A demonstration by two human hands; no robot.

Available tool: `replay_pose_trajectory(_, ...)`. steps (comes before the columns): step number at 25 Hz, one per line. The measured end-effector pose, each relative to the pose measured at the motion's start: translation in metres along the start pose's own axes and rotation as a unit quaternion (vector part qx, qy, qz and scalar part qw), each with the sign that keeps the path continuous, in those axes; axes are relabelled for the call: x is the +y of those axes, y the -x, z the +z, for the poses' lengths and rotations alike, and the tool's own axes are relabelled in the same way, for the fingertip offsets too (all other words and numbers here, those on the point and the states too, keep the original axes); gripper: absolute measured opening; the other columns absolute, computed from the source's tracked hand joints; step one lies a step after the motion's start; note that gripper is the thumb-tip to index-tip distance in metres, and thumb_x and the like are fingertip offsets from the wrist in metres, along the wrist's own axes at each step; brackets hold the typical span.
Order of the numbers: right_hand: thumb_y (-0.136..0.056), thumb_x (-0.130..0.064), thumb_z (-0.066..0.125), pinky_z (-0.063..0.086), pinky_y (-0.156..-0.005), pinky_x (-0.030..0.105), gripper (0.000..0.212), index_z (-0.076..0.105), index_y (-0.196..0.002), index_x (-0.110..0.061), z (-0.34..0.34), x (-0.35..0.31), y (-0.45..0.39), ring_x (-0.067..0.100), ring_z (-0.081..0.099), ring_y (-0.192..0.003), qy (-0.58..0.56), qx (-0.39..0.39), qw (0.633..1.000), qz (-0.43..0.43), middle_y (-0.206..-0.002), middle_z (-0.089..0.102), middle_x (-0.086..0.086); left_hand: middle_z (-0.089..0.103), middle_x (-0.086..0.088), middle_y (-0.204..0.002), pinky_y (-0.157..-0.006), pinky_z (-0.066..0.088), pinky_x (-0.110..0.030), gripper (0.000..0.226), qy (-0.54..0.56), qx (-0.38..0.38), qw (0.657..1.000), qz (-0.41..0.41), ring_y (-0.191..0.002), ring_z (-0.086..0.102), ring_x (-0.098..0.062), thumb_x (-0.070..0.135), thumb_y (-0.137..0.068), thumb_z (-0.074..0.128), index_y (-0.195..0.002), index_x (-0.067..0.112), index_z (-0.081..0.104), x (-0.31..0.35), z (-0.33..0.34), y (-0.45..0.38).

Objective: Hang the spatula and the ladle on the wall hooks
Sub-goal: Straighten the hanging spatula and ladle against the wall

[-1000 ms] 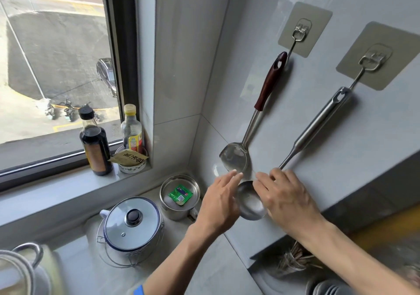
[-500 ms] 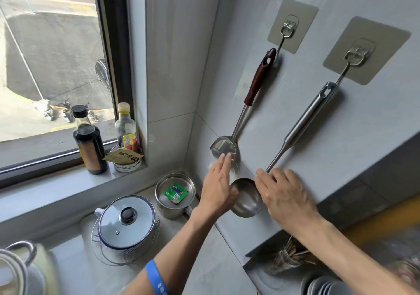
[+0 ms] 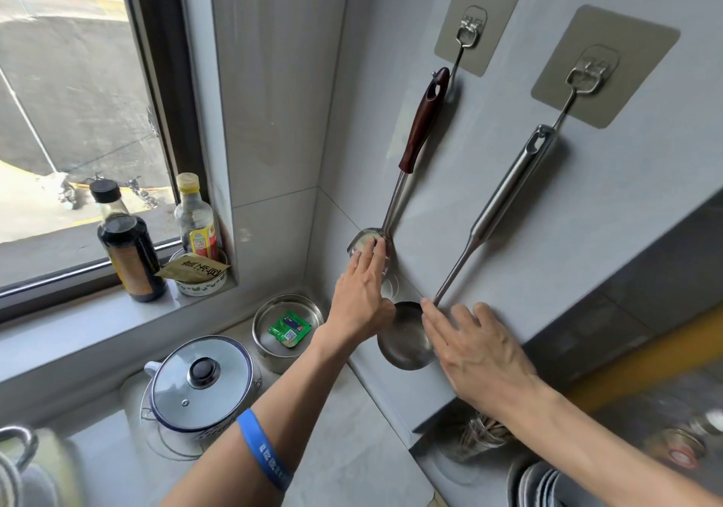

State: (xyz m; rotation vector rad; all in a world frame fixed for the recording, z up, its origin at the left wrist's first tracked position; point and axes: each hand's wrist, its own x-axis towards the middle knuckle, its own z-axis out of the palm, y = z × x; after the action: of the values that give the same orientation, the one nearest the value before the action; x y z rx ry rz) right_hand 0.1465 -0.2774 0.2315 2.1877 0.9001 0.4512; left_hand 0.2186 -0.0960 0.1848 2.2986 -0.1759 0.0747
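head view: left hand (image 3: 362, 295) flat on hung spatula (image 3: 407, 162).

Left hand (image 3: 362, 299) flat, fingers extended, right hand (image 3: 479, 354) open, spread

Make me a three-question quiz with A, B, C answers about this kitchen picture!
1. Where is the dark bottle? A on the windowsill B in the pot C on a hook
2. What colour is the spatula handle? A blue B dark red-brown C yellow
3. What is the ladle doing? A lying on the counter B hanging from a hook C sitting in a bowl

Answers: 1 A, it stands on the sill by the window. 2 B, the grip is dark red-brown. 3 B, its handle end hangs from the right hook.
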Motion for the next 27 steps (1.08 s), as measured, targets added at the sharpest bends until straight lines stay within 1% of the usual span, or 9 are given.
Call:
replay_pose_trajectory(2,-0.077,-0.019,0.052,0.026,-0.069,0.043,0.054,0.057,-0.128,-0.001,0.0001,0.0002,0.0013,0.031,0.055,-0.077,0.002,0.003,1.000,0.002,-0.134,0.060,0.014,0.007,-0.008,-0.167,-0.124,0.020,-0.048,0.099,-0.001,0.004,1.000,0.003,-0.154,0.008,-0.026,0.002,-0.070,0.055,-0.156,0.015,0.008,-0.0009,0.0015,-0.0010)
replay_pose_trajectory(4,-0.077,-0.021,0.056,0.026,-0.069,0.043,0.054,0.058,-0.127,-0.002,-0.0008,0.0004,0.0016,0.031,0.056,-0.077,0.000,-0.002,1.000,0.002,-0.134,0.061,0.014,0.008,-0.009,-0.167,-0.125,0.019,-0.043,0.099,-0.003,0.007,1.000,0.005,-0.154,0.009,-0.026,0.002,-0.070,0.056,-0.156,0.014,0.009,-0.0012,0.0025,-0.0016)
replay_pose_trajectory(6,-0.076,-0.022,0.059,0.026,-0.069,0.042,0.055,0.059,-0.127,-0.002,-0.0020,0.0005,0.0011,0.030,0.056,-0.076,0.000,-0.008,1.000,0.003,-0.134,0.062,0.013,0.009,-0.009,-0.167,-0.125,0.019,-0.042,0.100,-0.005,0.010,1.000,0.006,-0.154,0.010,-0.026,0.001,-0.069,0.056,-0.156,0.014,0.009,-0.0018,0.0028,-0.0020)
replay_pose_trajectory(11,-0.077,-0.018,0.047,0.026,-0.069,0.042,0.055,0.058,-0.129,-0.003,-0.0035,0.0003,0.0003,0.030,0.055,-0.076,-0.004,-0.012,1.000,0.006,-0.136,0.060,0.013,0.007,-0.008,-0.167,-0.122,0.025,-0.049,0.100,-0.015,0.008,1.000,-0.001,-0.154,0.008,-0.028,0.003,-0.070,0.055,-0.156,0.019,0.007,-0.0022,0.0035,-0.0021)
replay_pose_trajectory(14,-0.076,-0.018,0.048,0.026,-0.069,0.042,0.056,0.058,-0.129,-0.004,-0.0044,0.0000,-0.0009,0.030,0.055,-0.076,-0.006,-0.019,1.000,0.007,-0.137,0.059,0.013,0.004,-0.009,-0.167,-0.121,0.025,-0.053,0.100,-0.033,0.002,0.999,-0.002,-0.154,0.005,-0.027,0.004,-0.071,0.056,-0.156,0.020,0.005,-0.0025,0.0038,-0.0024)
replay_pose_trajectory(22,-0.076,-0.016,0.043,0.025,-0.068,0.042,0.056,0.060,-0.128,-0.005,-0.0076,0.0012,-0.0017,0.030,0.056,-0.075,-0.006,-0.020,1.000,0.000,-0.137,0.060,0.011,0.001,-0.007,-0.168,-0.121,0.024,-0.053,0.100,-0.038,-0.005,0.999,-0.006,-0.154,0.003,-0.028,0.004,-0.072,0.055,-0.156,0.020,0.003,-0.0027,0.0039,-0.0021)
replay_pose_trajectory(27,-0.078,-0.016,0.040,0.025,-0.069,0.042,0.056,0.057,-0.130,-0.005,-0.0071,0.0006,-0.0013,0.030,0.056,-0.076,-0.004,-0.027,1.000,-0.001,-0.138,0.058,0.012,0.001,-0.008,-0.168,-0.122,0.023,-0.051,0.101,-0.036,-0.005,0.999,-0.005,-0.154,0.003,-0.029,0.003,-0.072,0.055,-0.156,0.019,0.002,-0.0033,0.0039,-0.0004)
